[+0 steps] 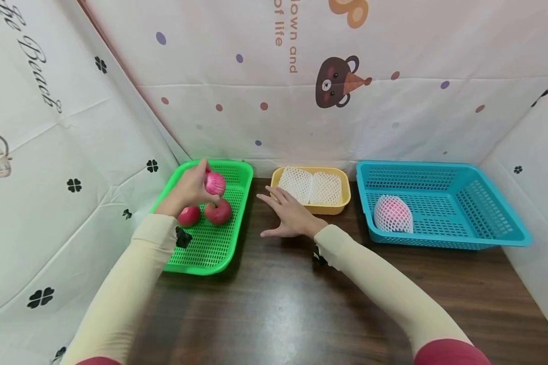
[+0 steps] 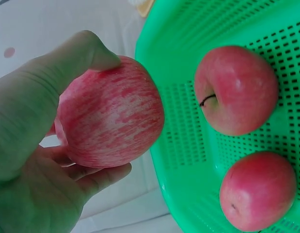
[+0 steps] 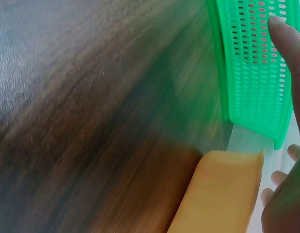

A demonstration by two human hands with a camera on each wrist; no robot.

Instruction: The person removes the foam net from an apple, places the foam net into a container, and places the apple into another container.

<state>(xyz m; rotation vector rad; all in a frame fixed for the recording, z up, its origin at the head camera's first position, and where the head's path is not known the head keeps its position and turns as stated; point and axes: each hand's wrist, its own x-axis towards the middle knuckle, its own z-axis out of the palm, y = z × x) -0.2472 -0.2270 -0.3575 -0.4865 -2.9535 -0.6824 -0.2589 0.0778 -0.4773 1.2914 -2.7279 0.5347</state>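
Note:
My left hand (image 1: 193, 186) grips a red-streaked apple (image 2: 113, 116) between thumb and fingers, over the green basket (image 1: 230, 248). Two more apples lie in that basket: one with its stem showing (image 2: 237, 90) and another one (image 2: 259, 191) beside it. With fingers spread and nothing held, my right hand (image 1: 292, 213) hovers at the front left of the small yellow basket (image 1: 345, 190). White foam net sleeves (image 1: 297, 183) lie in the yellow basket. In the right wrist view, the thumb (image 3: 288, 43) overlaps the green basket's side.
To the right stands a blue basket (image 1: 443, 203) holding one apple in a white foam net (image 1: 392, 214). All three baskets stand on a dark wooden table (image 1: 274, 304). White printed cloth (image 1: 274, 121) hangs behind and along both sides.

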